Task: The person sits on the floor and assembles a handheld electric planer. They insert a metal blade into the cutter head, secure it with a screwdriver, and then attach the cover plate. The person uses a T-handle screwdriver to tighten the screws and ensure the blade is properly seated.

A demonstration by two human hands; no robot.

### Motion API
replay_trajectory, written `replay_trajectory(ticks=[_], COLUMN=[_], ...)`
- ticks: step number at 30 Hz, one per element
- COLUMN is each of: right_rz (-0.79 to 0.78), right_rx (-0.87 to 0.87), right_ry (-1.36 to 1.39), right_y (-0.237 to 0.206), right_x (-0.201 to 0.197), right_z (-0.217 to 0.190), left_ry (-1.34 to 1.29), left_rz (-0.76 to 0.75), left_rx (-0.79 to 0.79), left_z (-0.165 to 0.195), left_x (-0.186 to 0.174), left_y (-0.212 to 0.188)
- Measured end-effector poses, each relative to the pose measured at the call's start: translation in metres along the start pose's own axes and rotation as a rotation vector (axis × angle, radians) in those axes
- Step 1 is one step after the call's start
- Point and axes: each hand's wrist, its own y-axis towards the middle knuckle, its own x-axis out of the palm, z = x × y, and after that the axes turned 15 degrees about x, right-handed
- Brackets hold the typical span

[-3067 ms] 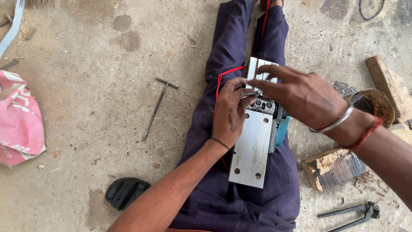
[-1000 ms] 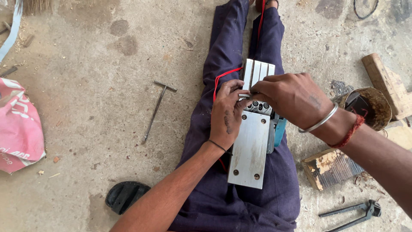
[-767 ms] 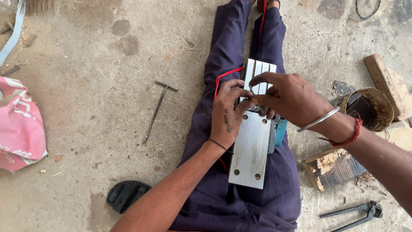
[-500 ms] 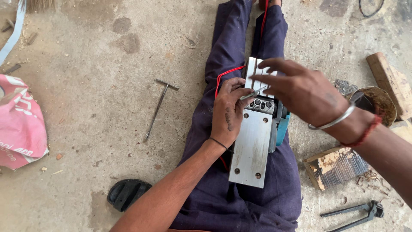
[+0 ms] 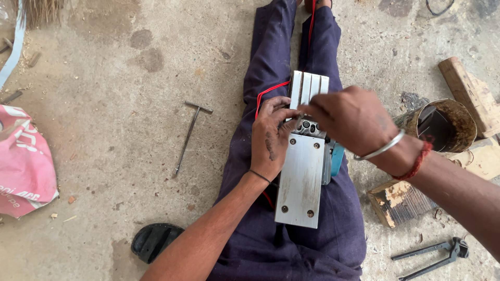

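Our left hand [image 5: 271, 138] rests curled against the left edge of the planer [image 5: 302, 166] lying sole-up on our lap, fingers [image 5: 284, 112] at its middle slot. Our right hand [image 5: 351, 122] pinches there too; we cannot tell what its fingers hold, since the hand hides them. On the floor [image 5: 104, 78] lie a T-wrench [image 5: 190, 135] left, pliers [image 5: 432, 255] near right, a can [image 5: 442, 122] and wood blocks [image 5: 401, 200] right.

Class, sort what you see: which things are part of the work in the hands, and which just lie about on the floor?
In hand: left hand, right hand, upturned electric planer, red cable.
Lying about: T-handle wrench, pincers, pink bag, rusty tin, wood blocks.
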Motion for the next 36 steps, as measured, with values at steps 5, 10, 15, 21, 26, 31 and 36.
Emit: replay_trajectory(ticks=[5, 10, 15, 21, 26, 31, 36], right_rz=[0.459, 0.065, -0.201, 0.098, 0.28, 0.002, -0.129], right_rx=[-0.515, -0.167, 0.104, -0.198, -0.494, -0.099, 0.018], right_ry=[0.013, 0.017, 0.031, 0.057, 0.01, -0.093, 0.391], right_y=[0.003, 0.001, -0.002, 0.002, 0.005, 0.005, 0.005], right_x=[0.005, 0.013, 0.015, 0.003, 0.008, 0.011, 0.01], right_z=[0.011, 0.013, 0.009, 0.016, 0.013, 0.009, 0.004], left_ry=[0.024, -0.011, 0.021, -0.03, 0.142, 0.106, 0.033], left_rz=[-0.006, -0.017, -0.032, -0.018, -0.031, -0.019, -0.021], left_rx=[0.014, -0.048, -0.04, -0.087, 0.059, 0.051, -0.024], left_z=[-0.003, 0.001, 0.005, 0.001, -0.001, 0.003, 0.005], left_x=[0.003, 0.0, -0.002, 0.002, 0.003, -0.001, 0.0], left_y=[-0.002, 0.001, 0.004, 0.002, -0.001, 0.0, 0.003])
